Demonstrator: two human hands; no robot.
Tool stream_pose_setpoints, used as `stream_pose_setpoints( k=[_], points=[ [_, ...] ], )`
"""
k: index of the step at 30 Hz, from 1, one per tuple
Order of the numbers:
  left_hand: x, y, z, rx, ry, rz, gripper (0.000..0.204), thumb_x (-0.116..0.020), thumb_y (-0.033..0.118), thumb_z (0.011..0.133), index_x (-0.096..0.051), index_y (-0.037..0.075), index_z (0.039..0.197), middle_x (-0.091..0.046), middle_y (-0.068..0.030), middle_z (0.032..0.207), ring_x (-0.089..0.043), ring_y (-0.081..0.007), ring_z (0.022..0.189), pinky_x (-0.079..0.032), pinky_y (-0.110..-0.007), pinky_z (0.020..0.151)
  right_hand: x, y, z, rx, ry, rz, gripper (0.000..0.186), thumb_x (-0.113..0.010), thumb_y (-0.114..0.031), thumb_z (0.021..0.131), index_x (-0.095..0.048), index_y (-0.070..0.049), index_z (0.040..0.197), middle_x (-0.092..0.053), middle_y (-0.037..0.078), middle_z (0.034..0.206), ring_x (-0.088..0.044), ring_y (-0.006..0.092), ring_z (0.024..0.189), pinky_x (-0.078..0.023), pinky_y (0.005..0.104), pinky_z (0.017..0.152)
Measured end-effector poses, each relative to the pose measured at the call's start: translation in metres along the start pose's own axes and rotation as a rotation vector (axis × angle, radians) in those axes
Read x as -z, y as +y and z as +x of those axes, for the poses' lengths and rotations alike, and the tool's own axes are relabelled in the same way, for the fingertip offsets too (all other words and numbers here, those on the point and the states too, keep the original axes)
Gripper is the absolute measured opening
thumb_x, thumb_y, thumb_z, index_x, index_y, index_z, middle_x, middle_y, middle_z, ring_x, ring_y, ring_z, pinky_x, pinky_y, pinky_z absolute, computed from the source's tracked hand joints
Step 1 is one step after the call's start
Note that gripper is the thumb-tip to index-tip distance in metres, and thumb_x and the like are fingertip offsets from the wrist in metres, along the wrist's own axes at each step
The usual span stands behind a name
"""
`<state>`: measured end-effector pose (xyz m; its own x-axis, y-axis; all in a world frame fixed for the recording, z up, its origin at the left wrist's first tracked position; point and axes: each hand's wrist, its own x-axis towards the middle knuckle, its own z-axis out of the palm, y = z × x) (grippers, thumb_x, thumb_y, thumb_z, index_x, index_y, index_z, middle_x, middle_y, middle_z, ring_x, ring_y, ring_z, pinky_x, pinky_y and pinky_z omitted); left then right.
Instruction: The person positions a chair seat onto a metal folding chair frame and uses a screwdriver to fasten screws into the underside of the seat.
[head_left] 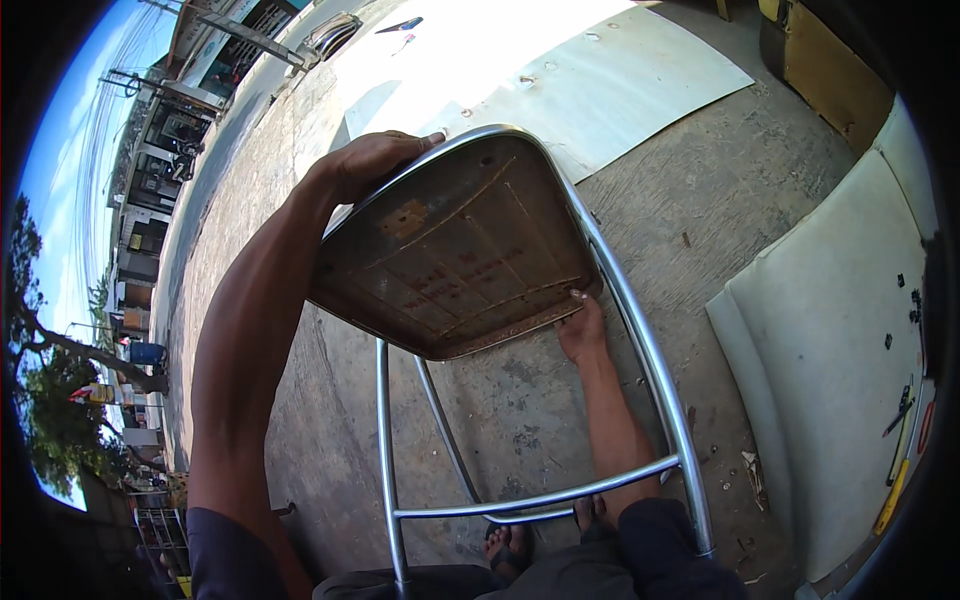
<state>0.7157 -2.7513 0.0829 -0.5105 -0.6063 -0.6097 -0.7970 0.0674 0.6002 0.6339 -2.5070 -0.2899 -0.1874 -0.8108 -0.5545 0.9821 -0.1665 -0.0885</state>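
Observation:
A chrome tubular chair frame (642, 350) stands in front of me with a rusty, dark ribbed panel (460, 250) at its upper end, marked in faded red. My left hand (385, 158) is closed over the panel's upper edge by the top tube, its arm reaching up along the left. My right hand (582, 322) grips the panel's lower right edge, fingertips on its face, its arm passing behind the lower crossbar (535, 497).
A white padded piece (810, 340) at right holds screwdrivers (892, 480) and small black parts (902, 282). A pale sheet (650, 95) lies on the concrete (680, 230) ahead, near a brown padded piece (820, 70). A street with shops, poles and trees (50, 360) is at left.

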Motion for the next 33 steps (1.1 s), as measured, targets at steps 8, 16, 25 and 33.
stream_pose_setpoints(
  k=[8, 16, 25, 33],
  points=[
    [0.007, -0.014, -0.004, -0.039, 0.037, -0.001, 0.068, -0.058, 0.058, 0.095, -0.065, -0.002, 0.126, -0.068, -0.0217, 0.117, -0.069, -0.0243, 0.098, -0.056, -0.037, 0.082, -0.012, 0.001, -0.005, -0.028, -0.06, 0.009, 0.058, -0.065, -0.02, 0.085, -0.049, -0.005, 0.138, -0.054, 0.009, 0.139, -0.049, 0.027, 0.13, -0.035, 0.0413, 0.114],
    [-0.019, 0.022, -0.019, -0.053, -0.048, 0.1, 0.077, -0.058, 0.062, 0.093, -0.057, -0.003, 0.135, -0.065, -0.0212, 0.124, -0.065, -0.0252, 0.109, -0.051, -0.036, 0.095, -0.008, 0.002, 0.0, 0.014, -0.038, -0.011, 0.057, -0.065, -0.018, 0.085, -0.049, -0.006, 0.138, -0.055, 0.009, 0.138, -0.049, 0.0264, 0.129, -0.036, 0.0408, 0.112],
    [-0.027, 0.029, -0.017, -0.232, -0.122, 0.312, 0.063, -0.069, 0.029, 0.087, -0.052, 0.005, 0.142, -0.066, -0.0171, 0.123, -0.061, -0.0249, 0.113, -0.049, -0.037, 0.097, 0.001, 0.001, 0.007, -0.031, -0.021, -0.035, 0.053, -0.065, -0.018, 0.086, -0.051, -0.006, 0.135, -0.056, 0.009, 0.136, -0.051, 0.0267, 0.125, -0.038, 0.0408, 0.11],
    [-0.029, 0.022, -0.012, -0.264, -0.039, 0.329, 0.062, -0.066, 0.023, 0.085, -0.051, 0.006, 0.142, -0.066, -0.0142, 0.121, -0.062, -0.0225, 0.108, -0.049, -0.036, 0.095, 0.0, -0.003, 0.003, -0.065, 0.013, -0.091, 0.049, -0.063, -0.015, 0.088, -0.051, -0.006, 0.135, -0.057, 0.009, 0.135, -0.052, 0.0254, 0.124, -0.04, 0.0407, 0.108]
  ],
)
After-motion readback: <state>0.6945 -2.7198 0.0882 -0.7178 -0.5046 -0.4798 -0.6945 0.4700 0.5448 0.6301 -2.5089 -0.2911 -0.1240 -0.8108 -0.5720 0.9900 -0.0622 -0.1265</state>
